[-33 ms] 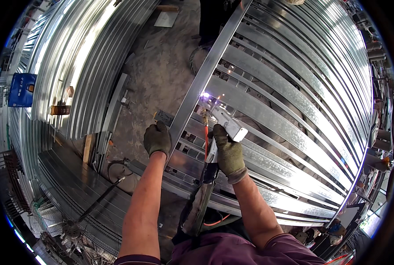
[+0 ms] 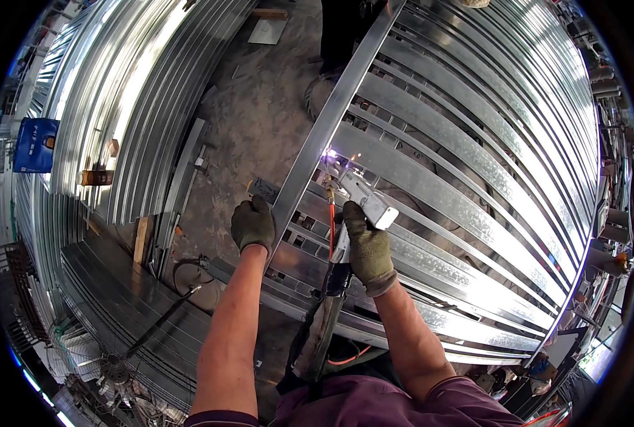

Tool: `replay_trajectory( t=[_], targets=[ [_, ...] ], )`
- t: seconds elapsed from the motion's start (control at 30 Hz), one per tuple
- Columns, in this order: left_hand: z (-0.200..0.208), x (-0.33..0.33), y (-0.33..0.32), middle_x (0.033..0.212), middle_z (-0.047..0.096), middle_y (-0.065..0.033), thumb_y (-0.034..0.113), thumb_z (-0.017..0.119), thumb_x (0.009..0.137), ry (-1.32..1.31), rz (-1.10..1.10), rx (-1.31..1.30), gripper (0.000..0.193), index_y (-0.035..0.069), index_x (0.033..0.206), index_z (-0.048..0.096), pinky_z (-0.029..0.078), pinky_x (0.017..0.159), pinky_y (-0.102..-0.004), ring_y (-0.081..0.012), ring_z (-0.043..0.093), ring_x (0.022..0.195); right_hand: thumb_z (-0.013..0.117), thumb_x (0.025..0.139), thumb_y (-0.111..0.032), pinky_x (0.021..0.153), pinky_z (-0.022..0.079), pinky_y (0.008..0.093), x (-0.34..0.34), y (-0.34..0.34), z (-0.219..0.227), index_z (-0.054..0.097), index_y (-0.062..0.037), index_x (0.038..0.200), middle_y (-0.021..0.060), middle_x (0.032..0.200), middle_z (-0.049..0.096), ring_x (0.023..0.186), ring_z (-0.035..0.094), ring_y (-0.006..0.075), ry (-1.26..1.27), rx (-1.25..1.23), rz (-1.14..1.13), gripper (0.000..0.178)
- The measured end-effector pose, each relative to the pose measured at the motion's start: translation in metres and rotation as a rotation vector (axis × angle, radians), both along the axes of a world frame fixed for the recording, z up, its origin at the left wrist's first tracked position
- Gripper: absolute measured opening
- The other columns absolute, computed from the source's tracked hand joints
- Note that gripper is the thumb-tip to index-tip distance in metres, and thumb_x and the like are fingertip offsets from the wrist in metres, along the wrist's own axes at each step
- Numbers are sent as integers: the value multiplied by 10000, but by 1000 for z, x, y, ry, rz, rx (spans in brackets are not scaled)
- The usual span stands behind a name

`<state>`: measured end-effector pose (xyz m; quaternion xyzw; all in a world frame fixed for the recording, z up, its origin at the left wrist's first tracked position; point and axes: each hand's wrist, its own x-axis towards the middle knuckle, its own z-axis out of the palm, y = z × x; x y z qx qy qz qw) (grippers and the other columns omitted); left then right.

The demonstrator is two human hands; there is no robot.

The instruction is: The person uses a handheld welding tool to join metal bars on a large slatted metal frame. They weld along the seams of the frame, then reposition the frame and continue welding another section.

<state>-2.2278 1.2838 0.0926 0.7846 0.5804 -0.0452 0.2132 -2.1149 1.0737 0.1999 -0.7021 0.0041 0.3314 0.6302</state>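
My right hand (image 2: 370,245), in an olive work glove, is wrapped round a grey handheld welding gun (image 2: 363,196). An orange-red hose (image 2: 332,224) runs along the gun, and a thick dark sleeved cable trails back toward my body. At the gun's tip a violet-white glow (image 2: 331,154) burns where a flat slat meets the long side rail (image 2: 322,132) of a metal frame. My left hand (image 2: 253,224), gloved alike, is closed beside the rail's left edge. Just beyond its fingers is a dark flat piece (image 2: 263,188); whether the hand grips it is hidden.
Shiny slats (image 2: 431,114) fill the frame to the right. Stacked metal profiles (image 2: 160,92) stand on the left, carrying a blue package (image 2: 37,145) and a brown cylindrical item (image 2: 96,177). A dark-clothed person (image 2: 342,35) is at the far side. Concrete floor (image 2: 260,107) lies between.
Flying sparks have shifted: the one farther up the slats is gone, and a few remain near the tip. Both hands and the gun look almost unmoved.
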Motion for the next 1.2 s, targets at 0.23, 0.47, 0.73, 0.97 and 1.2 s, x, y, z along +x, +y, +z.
replay_trajectory(
  t=[0.23, 0.47, 0.73, 0.97, 1.2],
  targets=[
    [3, 0, 0, 1093, 696, -242, 476, 413, 1059, -21, 4, -12, 545, 15, 1011, 700, 494, 944, -543, -448, 650, 1062, 671, 1046, -237, 726, 527, 297, -10, -9, -1, 641, -38, 1216, 16, 961, 677, 836, 622, 111, 95, 161, -149, 263],
    [2, -18, -1, 1113, 689, -245, 444, 484, 1039, -204, 20, -3, 483, 9, 1036, 694, 487, 932, -532, -457, 637, 1067, 675, 1046, -263, 637, 506, 276, -23, -13, 11, 652, -49, 1183, 10, 930, 688, 760, 611, 85, 100, 201, -124, 255],
    [4, -121, -19, 1110, 673, -235, 375, 538, 1008, -186, 59, 120, 422, -19, 1055, 682, 469, 965, -511, -424, 625, 1081, 679, 1045, -287, 764, 520, 286, -21, -16, -1, 638, -37, 1231, 13, 950, 687, 849, 616, 108, 82, 160, -116, 314],
    [4, -134, -30, 1038, 643, -205, 280, 566, 997, -215, -94, 270, 288, 7, 963, 653, 454, 949, -512, -408, 603, 1041, 685, 1041, -277, 775, 518, 285, -23, -15, -13, 641, -34, 1228, 11, 992, 667, 877, 601, 102, 146, 227, -120, 309],
    [2, -135, -30, 1045, 643, -210, 282, 559, 987, -221, -94, 280, 293, 5, 953, 648, 447, 966, -517, -417, 597, 1058, 682, 1043, -261, 790, 521, 294, -26, -10, -7, 655, -31, 1228, 13, 1006, 677, 897, 612, 107, 96, 177, -101, 296]
  ],
)
